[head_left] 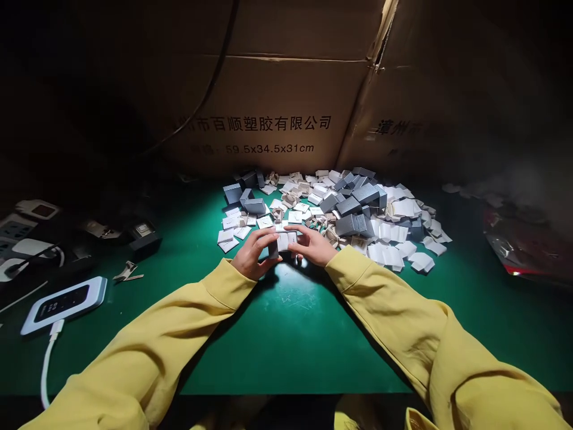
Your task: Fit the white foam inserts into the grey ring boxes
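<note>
Both hands meet above the green table [295, 340], closed around a small box [273, 249] with a dark grey side and white faces showing. My left hand [254, 254] grips its grey left side between thumb and fingers. At the right edge, my right hand [316, 246] pinches the white part, thumb in front and fingers behind. Whether the white part is an insert or the box's lining I cannot tell. Just behind the hands lie white folded cards [295, 217] and several grey boxes [350, 206] in a loose heap.
Tall cardboard cartons [268, 89] stand along the back. A white device [65, 304] with a screen and a plugged-in cable lies at left, near a power strip [15, 230] and a dark box [144, 236]. A plastic bag [528, 245] sits at right.
</note>
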A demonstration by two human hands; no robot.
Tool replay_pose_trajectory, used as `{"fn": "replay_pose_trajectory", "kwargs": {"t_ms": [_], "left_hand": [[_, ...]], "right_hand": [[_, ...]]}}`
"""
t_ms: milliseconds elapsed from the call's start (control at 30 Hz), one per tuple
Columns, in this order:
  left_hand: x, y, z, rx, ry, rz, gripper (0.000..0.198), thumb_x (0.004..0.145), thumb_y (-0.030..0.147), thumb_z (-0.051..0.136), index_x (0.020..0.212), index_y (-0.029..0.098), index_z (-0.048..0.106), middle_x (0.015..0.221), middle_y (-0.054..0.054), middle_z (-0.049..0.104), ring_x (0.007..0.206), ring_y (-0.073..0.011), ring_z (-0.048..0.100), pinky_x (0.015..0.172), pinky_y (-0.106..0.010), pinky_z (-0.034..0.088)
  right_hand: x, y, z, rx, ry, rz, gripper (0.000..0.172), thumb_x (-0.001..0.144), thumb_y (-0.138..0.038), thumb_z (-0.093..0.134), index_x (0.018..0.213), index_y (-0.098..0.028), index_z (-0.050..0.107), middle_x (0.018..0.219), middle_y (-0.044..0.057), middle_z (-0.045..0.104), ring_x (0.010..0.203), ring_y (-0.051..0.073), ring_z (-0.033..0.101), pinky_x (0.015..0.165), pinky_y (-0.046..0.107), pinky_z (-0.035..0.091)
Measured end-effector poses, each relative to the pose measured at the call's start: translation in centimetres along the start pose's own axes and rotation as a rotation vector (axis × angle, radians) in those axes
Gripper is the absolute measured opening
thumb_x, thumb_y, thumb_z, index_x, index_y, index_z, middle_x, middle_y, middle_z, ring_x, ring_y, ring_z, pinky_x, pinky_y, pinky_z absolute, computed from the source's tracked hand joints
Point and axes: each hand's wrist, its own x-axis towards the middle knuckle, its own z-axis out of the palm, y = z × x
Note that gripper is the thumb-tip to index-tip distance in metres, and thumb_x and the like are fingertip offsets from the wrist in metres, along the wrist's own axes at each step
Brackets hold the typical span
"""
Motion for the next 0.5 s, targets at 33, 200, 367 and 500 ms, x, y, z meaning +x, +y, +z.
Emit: {"fn": "replay_pose_trajectory", "kwargs": {"t_ms": [33, 200, 367, 500], "left_hand": [[-0.02, 0.10, 0.03, -0.004, -0.009, -0.007, 0.057, 0.076, 0.020, 0.065, 0.127, 0.022, 0.040, 0.114, -0.013, 0.052, 0.109, -0.0234, 0.056, 0.085, -0.039, 0.054], [-0.11, 0.33, 0.19, 0.016, -0.039, 0.001, 0.053, 0.072, 0.023, 0.069, 0.120, 0.024, 0.046, 0.105, -0.009, 0.056, 0.101, -0.0226, 0.061, 0.082, -0.037, 0.055], [-0.05, -0.04, -0.12, -0.053, 0.007, -0.056, 0.060, 0.071, 0.025, 0.070, 0.122, 0.022, 0.041, 0.106, -0.010, 0.054, 0.098, -0.0200, 0.058, 0.068, -0.032, 0.059], [-0.05, -0.17, -0.22, -0.107, 0.010, -0.074, 0.058, 0.070, 0.025, 0.071, 0.120, 0.021, 0.042, 0.106, -0.010, 0.054, 0.097, -0.0194, 0.056, 0.064, -0.029, 0.059]], "right_hand": [[-0.08, -0.02, 0.11, -0.025, 0.024, -0.008, 0.052, 0.073, -0.033, 0.062, 0.121, -0.018, 0.047, 0.063, -0.003, 0.058, 0.049, 0.010, 0.055, 0.043, 0.022, 0.045], [-0.37, -0.21, 0.33, -0.200, 0.078, -0.065, 0.042, 0.077, -0.026, 0.056, 0.117, -0.019, 0.050, 0.051, -0.008, 0.052, 0.039, 0.008, 0.048, 0.038, 0.019, 0.041], [-0.11, -0.02, -0.03, -0.094, -0.025, -0.040, 0.047, 0.080, -0.036, 0.053, 0.123, -0.019, 0.045, 0.055, -0.007, 0.055, 0.041, 0.008, 0.051, 0.043, 0.022, 0.045], [-0.08, 0.04, -0.13, -0.109, -0.024, -0.028, 0.054, 0.081, -0.043, 0.052, 0.128, -0.018, 0.041, 0.061, -0.004, 0.058, 0.046, 0.011, 0.055, 0.047, 0.025, 0.047]]}}
